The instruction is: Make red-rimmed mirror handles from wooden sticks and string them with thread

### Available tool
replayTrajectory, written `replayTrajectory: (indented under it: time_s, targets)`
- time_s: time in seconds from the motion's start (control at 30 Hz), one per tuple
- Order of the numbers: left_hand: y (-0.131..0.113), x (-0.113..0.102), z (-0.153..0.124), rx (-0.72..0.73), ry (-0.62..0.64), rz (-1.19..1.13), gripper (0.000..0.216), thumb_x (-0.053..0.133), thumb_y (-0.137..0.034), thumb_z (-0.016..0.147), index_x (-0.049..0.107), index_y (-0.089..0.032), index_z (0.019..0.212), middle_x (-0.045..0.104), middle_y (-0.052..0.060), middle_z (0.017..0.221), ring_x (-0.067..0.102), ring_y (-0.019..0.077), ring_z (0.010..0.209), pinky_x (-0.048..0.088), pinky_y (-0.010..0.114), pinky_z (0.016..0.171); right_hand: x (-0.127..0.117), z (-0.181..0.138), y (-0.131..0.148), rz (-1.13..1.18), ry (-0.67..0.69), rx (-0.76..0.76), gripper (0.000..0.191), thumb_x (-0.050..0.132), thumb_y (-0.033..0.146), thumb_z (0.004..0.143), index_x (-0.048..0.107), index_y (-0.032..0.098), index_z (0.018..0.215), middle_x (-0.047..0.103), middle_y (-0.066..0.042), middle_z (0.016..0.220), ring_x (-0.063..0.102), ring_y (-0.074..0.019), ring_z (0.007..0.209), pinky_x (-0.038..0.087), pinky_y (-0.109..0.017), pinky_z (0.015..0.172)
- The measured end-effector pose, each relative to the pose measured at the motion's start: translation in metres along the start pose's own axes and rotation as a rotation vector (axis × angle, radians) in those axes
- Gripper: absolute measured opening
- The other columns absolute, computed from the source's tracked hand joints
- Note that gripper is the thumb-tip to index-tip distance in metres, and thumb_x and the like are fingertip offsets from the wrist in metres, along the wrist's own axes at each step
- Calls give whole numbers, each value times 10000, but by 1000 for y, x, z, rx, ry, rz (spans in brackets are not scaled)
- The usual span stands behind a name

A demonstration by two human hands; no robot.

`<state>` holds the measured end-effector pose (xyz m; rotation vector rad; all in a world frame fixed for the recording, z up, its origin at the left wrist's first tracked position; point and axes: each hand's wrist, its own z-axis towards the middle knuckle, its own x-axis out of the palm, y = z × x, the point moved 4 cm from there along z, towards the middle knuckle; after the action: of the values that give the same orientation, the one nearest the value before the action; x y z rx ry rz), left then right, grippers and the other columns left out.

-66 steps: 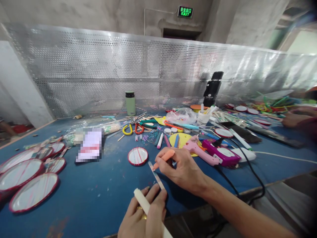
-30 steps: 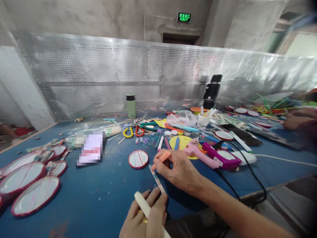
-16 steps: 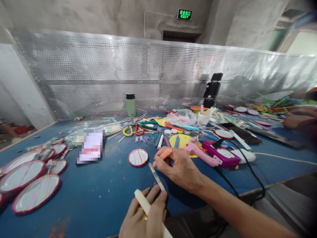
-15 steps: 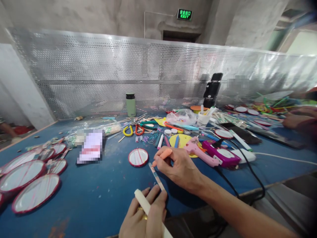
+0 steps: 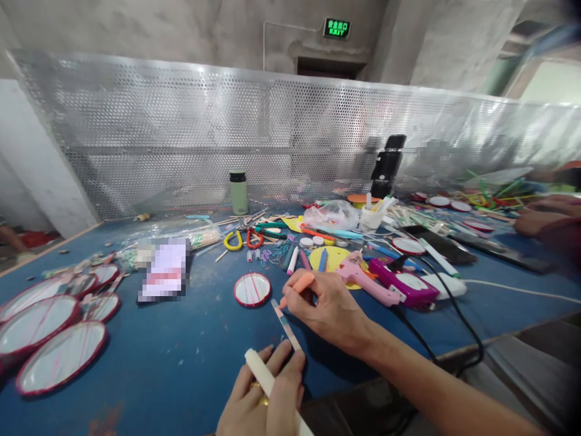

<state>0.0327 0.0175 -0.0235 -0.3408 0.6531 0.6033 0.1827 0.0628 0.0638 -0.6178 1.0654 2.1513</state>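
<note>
My right hand (image 5: 329, 310) grips an orange marker (image 5: 298, 287), its tip down on the far end of a thin flat stick (image 5: 285, 321) lying on the blue table (image 5: 181, 357). My left hand (image 5: 265, 393), at the table's near edge, presses its fingertips on the stick's near end and also holds a long white stick (image 5: 267, 381) that runs across the palm. A small round red-rimmed disc (image 5: 252, 289) lies just beyond the marker tip.
Large red-rimmed discs (image 5: 54, 354) lie at the left. A pink glue gun (image 5: 365, 280), a purple box (image 5: 403, 284) and black cables (image 5: 449, 315) crowd the right. Scissors (image 5: 245, 238), markers, a green flask (image 5: 238, 192) and a perforated metal screen stand behind. Another person's hands (image 5: 540, 218) work far right.
Hardly anything has changed: the marker tip has shifted slightly along the stick's far end, and my left hand has kept the stick pinned.
</note>
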Motion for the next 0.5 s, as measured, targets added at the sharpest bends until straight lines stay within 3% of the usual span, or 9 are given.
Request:
replayTrajectory:
  time_s: [0.27, 0.5]
  targets:
    - [-1, 1, 0, -17, 1, -3, 383, 429, -132, 973, 543, -285, 1305, 717, -20, 1174, 666, 157, 1096, 554, 267, 938, -2, -3, -1, 22, 14, -14, 199, 534, 187, 845, 605, 181, 660, 660, 21, 653, 488, -79, 500, 354, -218, 500]
    - [0, 3, 0, 27, 9, 50, 350, 430, -128, 969, 575, -259, 1259, 716, -12, 1177, 677, 160, 1076, 576, 258, 897, -3, -2, 0, 7, 19, -10, 207, 528, 207, 853, 576, 183, 653, 658, 17, 653, 539, -90, 534, 366, -218, 518]
